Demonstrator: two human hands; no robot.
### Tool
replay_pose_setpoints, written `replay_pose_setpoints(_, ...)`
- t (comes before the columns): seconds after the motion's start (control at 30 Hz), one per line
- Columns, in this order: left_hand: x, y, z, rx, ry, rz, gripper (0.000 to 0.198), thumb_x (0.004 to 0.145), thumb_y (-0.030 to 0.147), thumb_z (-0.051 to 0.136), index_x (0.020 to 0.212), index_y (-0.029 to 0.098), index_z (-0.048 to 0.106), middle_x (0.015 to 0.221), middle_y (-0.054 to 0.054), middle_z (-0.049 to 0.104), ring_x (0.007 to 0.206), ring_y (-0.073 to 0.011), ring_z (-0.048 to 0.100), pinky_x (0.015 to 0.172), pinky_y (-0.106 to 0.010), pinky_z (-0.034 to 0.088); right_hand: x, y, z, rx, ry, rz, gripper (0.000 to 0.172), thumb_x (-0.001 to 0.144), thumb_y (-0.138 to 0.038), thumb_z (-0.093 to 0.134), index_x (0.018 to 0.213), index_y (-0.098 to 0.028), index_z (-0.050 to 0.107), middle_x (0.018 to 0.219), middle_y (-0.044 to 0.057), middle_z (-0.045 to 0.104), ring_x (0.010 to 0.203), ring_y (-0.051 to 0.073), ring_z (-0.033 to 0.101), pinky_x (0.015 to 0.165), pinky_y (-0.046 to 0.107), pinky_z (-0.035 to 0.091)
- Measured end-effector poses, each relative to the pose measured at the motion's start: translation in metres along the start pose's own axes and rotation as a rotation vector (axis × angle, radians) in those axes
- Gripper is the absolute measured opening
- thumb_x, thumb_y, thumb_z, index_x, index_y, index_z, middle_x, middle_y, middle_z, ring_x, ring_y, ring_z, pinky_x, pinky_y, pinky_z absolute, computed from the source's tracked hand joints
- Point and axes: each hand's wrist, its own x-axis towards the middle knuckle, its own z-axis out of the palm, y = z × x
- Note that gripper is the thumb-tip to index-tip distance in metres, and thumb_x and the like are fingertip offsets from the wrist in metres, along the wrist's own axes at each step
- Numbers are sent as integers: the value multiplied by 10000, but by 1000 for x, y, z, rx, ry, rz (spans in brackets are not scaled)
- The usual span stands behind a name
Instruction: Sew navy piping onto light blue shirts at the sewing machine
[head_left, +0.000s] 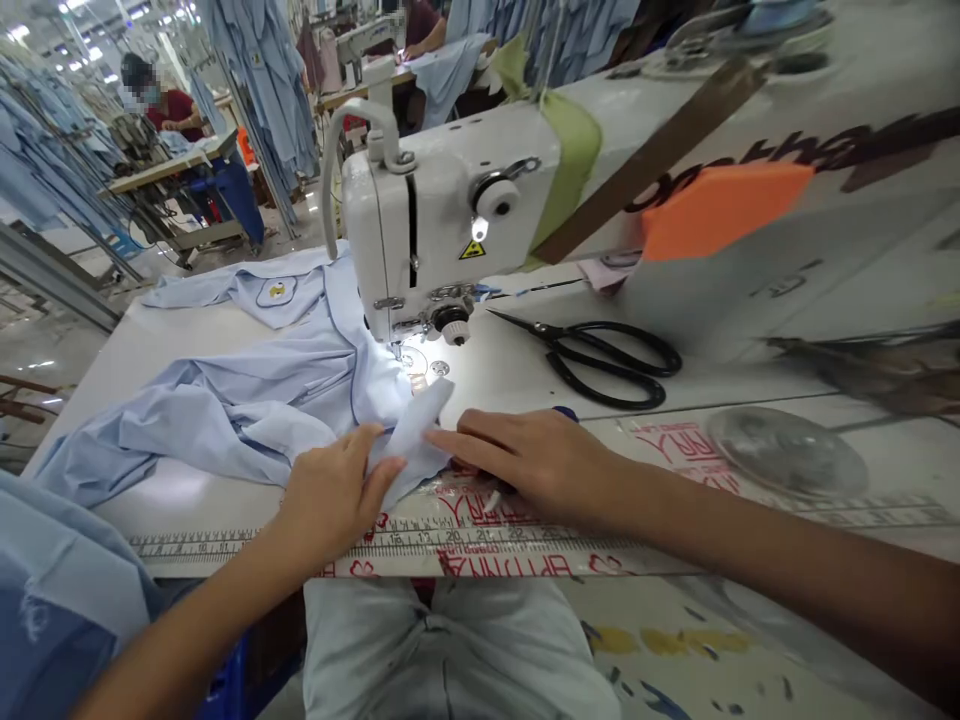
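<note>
A light blue garment (255, 400) with dark blue piping lies across the left of the sewing machine bed, one edge close to the lit needle area (409, 360). My left hand (334, 485) pinches that garment's near edge between thumb and fingers. Just right of it, a pale folded flap (416, 420) of the cloth stands up. My right hand (525, 455) reaches its index finger to the flap, while its other fingers curl under the palm. Something small with a white tip shows below those fingers; its kind is unclear. A dark blue bit (566, 412) peeks out behind the hand.
Black-handled scissors (607, 355) lie right of the needle, under the sewing machine arm (465, 190). A measuring tape strip (420, 540) runs along the table's front edge. A clear round disc (787, 452) sits at right. Co-workers and hanging blue garments fill the background.
</note>
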Motion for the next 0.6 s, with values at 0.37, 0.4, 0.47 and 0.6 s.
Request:
replay_pose_setpoints(0.37,22,-10,20,-67,66,132,159,852,308,537,846,149,529,751,-36,584,720,-187,546,681,-320,444,-3,-24,5,-64,58,-66,320,844,-87,352,1074,-18,562,823,126,633,705,205,609,526,312,476)
replay_pose_setpoints(0.4,22,-16,17,5,44,113,208,844,356,552,828,149,535,716,-30,587,687,-187,549,672,-325,440,-1,-30,4,-47,41,-53,311,860,-106,361,1077,-16,564,806,121,634,675,197,607,506,304,469)
replay_pose_setpoints(0.47,26,-25,6,133,-89,90,284,812,436,583,793,155,550,647,-16,586,635,-190,556,634,-318,432,5,-43,4,1,-36,-30,319,847,-115,413,1116,-10,549,803,116,635,652,189,604,485,295,459)
replay_pose_setpoints(0.6,45,-16,-17,208,-248,175,372,715,490,672,825,149,572,793,-52,624,758,-224,584,636,-312,440,16,-64,8,42,-172,33,467,775,-82,475,1234,5,459,854,119,636,614,183,594,448,299,434)
